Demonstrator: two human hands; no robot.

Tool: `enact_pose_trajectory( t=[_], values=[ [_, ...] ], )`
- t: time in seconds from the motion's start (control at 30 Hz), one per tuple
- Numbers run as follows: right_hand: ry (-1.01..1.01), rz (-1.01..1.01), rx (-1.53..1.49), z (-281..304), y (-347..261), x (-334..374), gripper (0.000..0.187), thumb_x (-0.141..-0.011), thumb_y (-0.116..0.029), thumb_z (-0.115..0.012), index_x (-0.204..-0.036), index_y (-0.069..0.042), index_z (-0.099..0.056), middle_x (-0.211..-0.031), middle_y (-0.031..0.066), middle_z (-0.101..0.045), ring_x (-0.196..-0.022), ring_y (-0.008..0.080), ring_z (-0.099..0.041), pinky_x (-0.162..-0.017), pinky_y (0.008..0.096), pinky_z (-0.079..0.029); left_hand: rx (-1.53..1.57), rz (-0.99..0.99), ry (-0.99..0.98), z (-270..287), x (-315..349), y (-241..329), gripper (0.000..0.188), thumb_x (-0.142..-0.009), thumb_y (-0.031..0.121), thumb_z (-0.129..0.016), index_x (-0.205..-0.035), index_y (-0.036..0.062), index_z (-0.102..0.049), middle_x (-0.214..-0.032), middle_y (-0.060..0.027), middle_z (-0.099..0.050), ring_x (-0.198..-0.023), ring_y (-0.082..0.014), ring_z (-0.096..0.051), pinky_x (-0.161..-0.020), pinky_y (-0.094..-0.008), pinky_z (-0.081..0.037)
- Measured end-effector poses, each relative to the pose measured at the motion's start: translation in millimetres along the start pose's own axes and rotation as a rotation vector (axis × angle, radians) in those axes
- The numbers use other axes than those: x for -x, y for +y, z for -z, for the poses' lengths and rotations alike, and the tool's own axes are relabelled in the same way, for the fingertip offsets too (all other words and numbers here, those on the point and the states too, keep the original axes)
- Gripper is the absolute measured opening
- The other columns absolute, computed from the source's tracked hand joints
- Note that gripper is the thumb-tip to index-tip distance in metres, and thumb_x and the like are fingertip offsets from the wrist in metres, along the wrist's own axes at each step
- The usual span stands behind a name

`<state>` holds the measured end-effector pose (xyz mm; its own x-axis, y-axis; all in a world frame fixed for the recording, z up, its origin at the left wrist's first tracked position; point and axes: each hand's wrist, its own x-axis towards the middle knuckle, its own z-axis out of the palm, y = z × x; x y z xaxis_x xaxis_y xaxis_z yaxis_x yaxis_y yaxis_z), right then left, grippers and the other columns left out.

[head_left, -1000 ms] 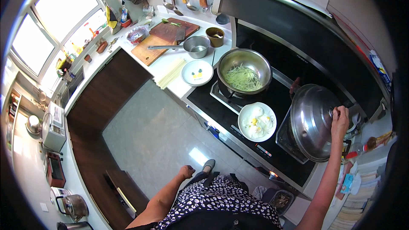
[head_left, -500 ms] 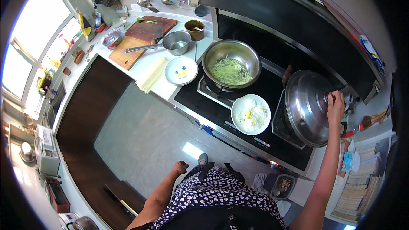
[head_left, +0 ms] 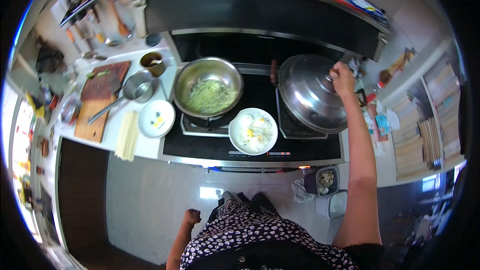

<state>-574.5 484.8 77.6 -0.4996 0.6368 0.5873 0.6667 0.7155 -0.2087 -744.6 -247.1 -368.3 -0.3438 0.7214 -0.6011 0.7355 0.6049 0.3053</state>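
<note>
My right hand (head_left: 342,77) grips the knob of a large domed steel lid (head_left: 307,90) over the right burner. The vessel under the lid is mostly hidden, and I cannot tell whether the lid rests on it. Left of it, a white bowl (head_left: 231,135) of cooked eggs (head_left: 255,131) stands at the front of the black cooktop (head_left: 200,147). On the left burner a deep steel pot (head_left: 192,76) holds pale green shreds (head_left: 212,96). My left hand (head_left: 191,216) hangs low beside my apron, fingers curled, with nothing seen in it.
Left counter: a white dish (head_left: 141,129) with yellow and green bits, dry noodles (head_left: 127,135), a saucepan (head_left: 137,87), a brown pot (head_left: 154,70) and two cutting boards (head_left: 91,117). A range hood (head_left: 250,12) overhangs the back. A waste bin (head_left: 337,174) stands below right.
The view has turned to the right, so the cooktop now lies level across it. My right hand keeps its grip on the lid knob. My left hand stays low and curled.
</note>
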Motion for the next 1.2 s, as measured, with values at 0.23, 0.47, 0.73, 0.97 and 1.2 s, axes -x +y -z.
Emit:
enact_pose_trajectory(
  t=[0.23, 0.47, 0.73, 0.97, 1.2],
  values=[
    [-0.048, -0.073, 0.048, 3, -10, 2, 0.012, -0.084, -0.008, -0.056, -0.095, -0.006, -0.060, -0.103, 0.0194, -0.057, -0.096, 0.0418, -0.059, -0.083, 0.0495, -0.048, -0.178, 0.006, -0.163, 18, 7, -25, 0.032, -0.070, 0.042, -0.071, -0.087, 0.0155, -0.069, -0.094, -0.0062, -0.071, -0.095, -0.0282, -0.066, -0.080, -0.0412, -0.055],
    [-0.118, -0.066, 0.027, 6, -8, 1, 0.014, -0.083, -0.005, -0.059, -0.096, -0.002, -0.063, -0.098, 0.0189, -0.056, -0.094, 0.0390, -0.059, -0.083, 0.0452, -0.048, 0.180, 0.096, 0.022, 37, -2, -22, 0.031, -0.070, 0.043, -0.069, -0.083, 0.0147, -0.069, -0.086, -0.0066, -0.070, -0.091, -0.0269, -0.067, -0.076, -0.0412, -0.055],
    [-0.130, -0.097, -0.069, 13, -17, -2, 0.021, -0.080, -0.007, -0.070, -0.099, -0.002, -0.062, -0.094, 0.0190, -0.060, -0.092, 0.0376, -0.060, -0.083, 0.0433, -0.048, -0.055, -0.180, 0.197, 46, -44, -43, 0.027, -0.068, 0.039, -0.069, -0.073, 0.0130, -0.065, -0.079, -0.0055, -0.068, -0.084, -0.0267, -0.066, -0.072, -0.0409, -0.054],
    [-0.125, -0.096, -0.112, 13, -15, 1, 0.020, -0.082, -0.010, -0.069, -0.098, -0.004, -0.059, -0.094, 0.0184, -0.061, -0.092, 0.0381, -0.061, -0.082, 0.0453, -0.048, -0.188, -0.075, 0.016, 72, -48, -8, 0.025, -0.067, 0.037, -0.070, -0.072, 0.0131, -0.063, -0.077, -0.0047, -0.067, -0.077, -0.0245, -0.065, -0.069, -0.0388, -0.054],
    [-0.130, -0.111, -0.142, 15, -18, 2, 0.022, -0.084, -0.011, -0.067, -0.103, -0.004, -0.059, -0.101, 0.0207, -0.058, -0.096, 0.0401, -0.060, -0.085, 0.0470, -0.048, -0.246, -0.093, 0.076, 63, -47, 2, 0.024, -0.067, 0.036, -0.070, -0.071, 0.0133, -0.065, -0.078, -0.0065, -0.069, -0.079, -0.0265, -0.067, -0.069, -0.0409, -0.054]
  ],
)
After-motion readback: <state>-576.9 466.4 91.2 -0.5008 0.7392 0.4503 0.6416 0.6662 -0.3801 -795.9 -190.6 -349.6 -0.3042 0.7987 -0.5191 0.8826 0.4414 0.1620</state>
